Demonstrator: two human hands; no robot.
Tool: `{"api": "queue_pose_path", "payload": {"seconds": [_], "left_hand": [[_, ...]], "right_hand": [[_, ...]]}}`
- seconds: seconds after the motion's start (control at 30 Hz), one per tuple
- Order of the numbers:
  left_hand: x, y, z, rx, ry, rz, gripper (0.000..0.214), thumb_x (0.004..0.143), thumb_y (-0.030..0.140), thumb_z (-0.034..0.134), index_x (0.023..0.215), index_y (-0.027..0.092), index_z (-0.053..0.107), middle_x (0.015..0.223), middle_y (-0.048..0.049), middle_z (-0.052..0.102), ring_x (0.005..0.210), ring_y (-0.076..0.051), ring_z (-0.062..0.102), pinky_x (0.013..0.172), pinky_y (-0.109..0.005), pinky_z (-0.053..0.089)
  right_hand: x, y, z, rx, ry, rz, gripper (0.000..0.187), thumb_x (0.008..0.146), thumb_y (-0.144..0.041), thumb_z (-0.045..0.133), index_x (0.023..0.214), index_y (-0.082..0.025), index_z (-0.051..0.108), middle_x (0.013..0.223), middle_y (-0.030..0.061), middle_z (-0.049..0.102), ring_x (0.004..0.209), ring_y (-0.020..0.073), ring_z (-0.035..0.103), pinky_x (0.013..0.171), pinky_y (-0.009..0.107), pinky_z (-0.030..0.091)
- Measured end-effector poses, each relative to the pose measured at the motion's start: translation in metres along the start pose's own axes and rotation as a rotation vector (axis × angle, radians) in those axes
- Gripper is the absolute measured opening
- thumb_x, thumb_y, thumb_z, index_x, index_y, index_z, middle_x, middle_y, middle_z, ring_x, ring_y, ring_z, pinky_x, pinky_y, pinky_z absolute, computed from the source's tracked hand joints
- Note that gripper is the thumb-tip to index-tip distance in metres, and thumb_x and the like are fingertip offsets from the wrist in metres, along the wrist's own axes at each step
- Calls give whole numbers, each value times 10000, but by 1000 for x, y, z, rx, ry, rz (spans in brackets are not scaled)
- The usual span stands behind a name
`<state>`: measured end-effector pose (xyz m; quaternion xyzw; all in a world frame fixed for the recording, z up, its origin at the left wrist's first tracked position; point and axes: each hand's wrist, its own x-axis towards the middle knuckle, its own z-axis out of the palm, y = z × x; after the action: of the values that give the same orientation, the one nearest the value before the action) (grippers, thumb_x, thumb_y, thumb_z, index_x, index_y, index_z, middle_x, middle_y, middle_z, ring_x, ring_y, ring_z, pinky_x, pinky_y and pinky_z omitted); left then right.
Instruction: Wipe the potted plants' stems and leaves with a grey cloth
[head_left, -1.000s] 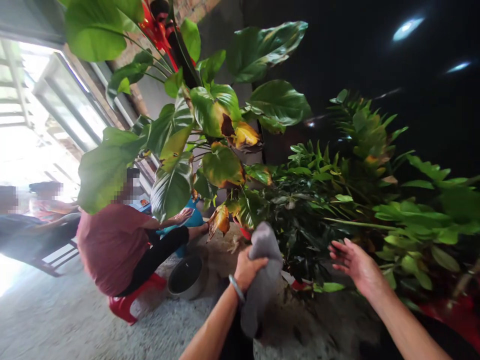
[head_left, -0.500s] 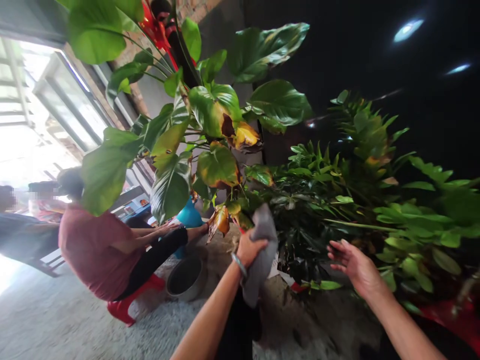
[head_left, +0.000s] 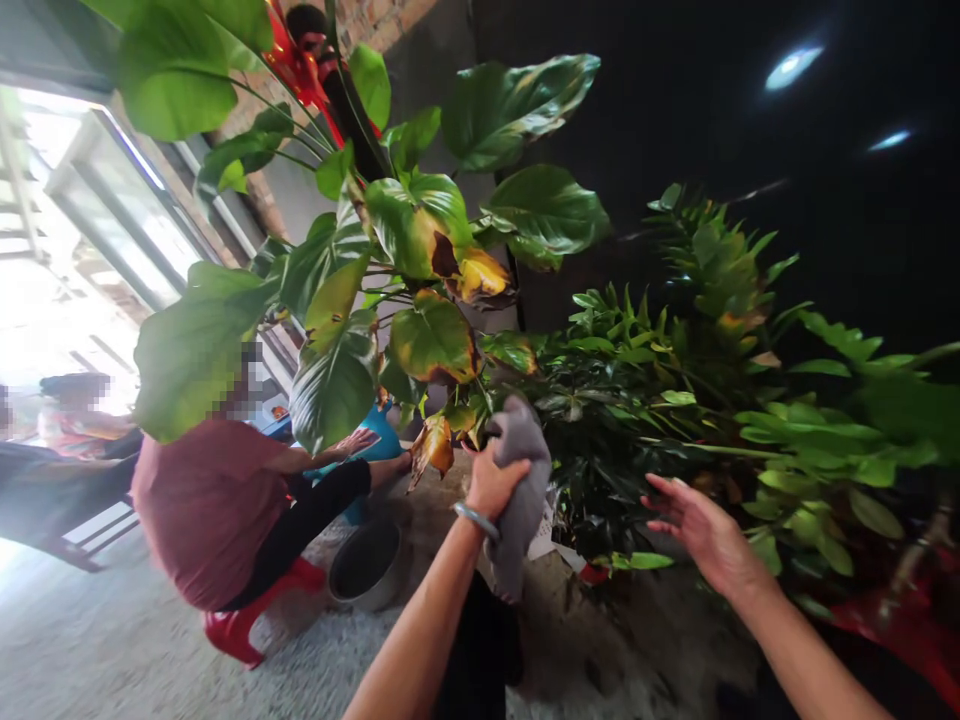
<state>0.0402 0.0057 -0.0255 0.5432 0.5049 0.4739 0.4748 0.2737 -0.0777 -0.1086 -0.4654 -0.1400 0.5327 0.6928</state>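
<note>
My left hand (head_left: pixel 491 485), with a bangle at the wrist, is closed around a grey cloth (head_left: pixel 517 480) raised against the lower leaves of a tall big-leaved plant (head_left: pixel 420 230). Some of those leaves are yellow and brown at the edges. My right hand (head_left: pixel 694 530) is open, palm up, with fingers spread, just in front of the dark foliage of a bushy plant (head_left: pixel 652 400). It holds nothing.
A person in a maroon top (head_left: pixel 217 500) sits on a red stool (head_left: pixel 240 625) at the left, hands on a blue object. A metal basin (head_left: pixel 367 565) stands on the concrete floor beside them. Another person (head_left: pixel 75 420) sits further left. A red pot (head_left: pixel 900 630) shows at the right.
My left hand has lifted the grey cloth higher, up to the yellowed lower leaves. My right hand has stayed open and drifted slightly left. The seated person shifted back and forth.
</note>
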Motion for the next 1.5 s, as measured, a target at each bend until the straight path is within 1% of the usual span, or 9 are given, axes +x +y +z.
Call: {"api": "queue_pose_path", "payload": {"seconds": [0.2,0.37,0.5,0.73,0.9,1.03,1.17,1.3,1.5], "left_hand": [[-61,-32,-3,-49,-482,-291,319,439,245,818,725,137,726,613,-11,659,525,-133,551,557,-267,452],[-43,28,-4,-209,-379,-140,503,437,318,868,888,144,730,710,-24,697,590,-169,607,577,-275,495],[-29,19,17,-216,-240,-44,475,422,337,862,831,154,703,666,1,667,556,-140,570,551,-254,477],[-65,3,32,5,-702,-29,303,499,257,804,786,167,767,696,-14,687,683,-194,623,660,-282,504],[-32,55,63,-284,-493,85,340,509,264,791,833,187,723,708,4,676,626,-157,587,605,-255,488],[-13,30,85,-212,-408,29,317,456,233,769,756,164,691,648,14,639,578,-134,532,562,-248,444],[-31,-9,64,68,-639,-142,230,442,191,762,669,190,725,578,16,622,552,-156,525,548,-271,418],[-42,19,40,65,-834,-145,283,476,208,781,754,163,755,633,-5,650,588,-179,572,577,-287,435],[-13,50,68,-211,-518,-3,365,496,252,772,840,144,711,690,-1,673,580,-143,575,580,-251,457]], "right_hand": [[-5,-7,-1,-32,39,20,151,730,-263,621,719,-199,757,741,77,756,647,190,670,492,252,502],[-6,-12,-1,-36,30,18,148,744,-274,635,707,-188,750,726,81,748,634,193,663,501,262,498],[-9,-10,0,-83,-19,21,161,751,-325,653,739,-202,756,771,78,757,682,199,671,515,257,494],[-6,-9,-16,-45,16,63,216,748,-413,671,730,-202,715,693,81,733,622,219,662,548,300,504],[-6,-14,-13,-27,26,61,277,835,-424,554,781,-204,713,794,103,745,689,217,670,546,293,511],[-9,-17,-10,5,36,67,353,891,-406,477,792,-184,733,872,122,751,728,215,682,532,283,516],[-8,-14,-18,8,158,93,286,876,-334,520,699,-208,705,809,81,759,626,201,665,473,287,504],[-4,-9,-25,35,202,81,226,843,-314,556,663,-236,668,651,45,725,538,196,636,454,290,495],[-2,-8,-24,-40,180,114,241,831,-375,554,727,-219,706,718,80,743,647,201,685,485,269,504]]}}
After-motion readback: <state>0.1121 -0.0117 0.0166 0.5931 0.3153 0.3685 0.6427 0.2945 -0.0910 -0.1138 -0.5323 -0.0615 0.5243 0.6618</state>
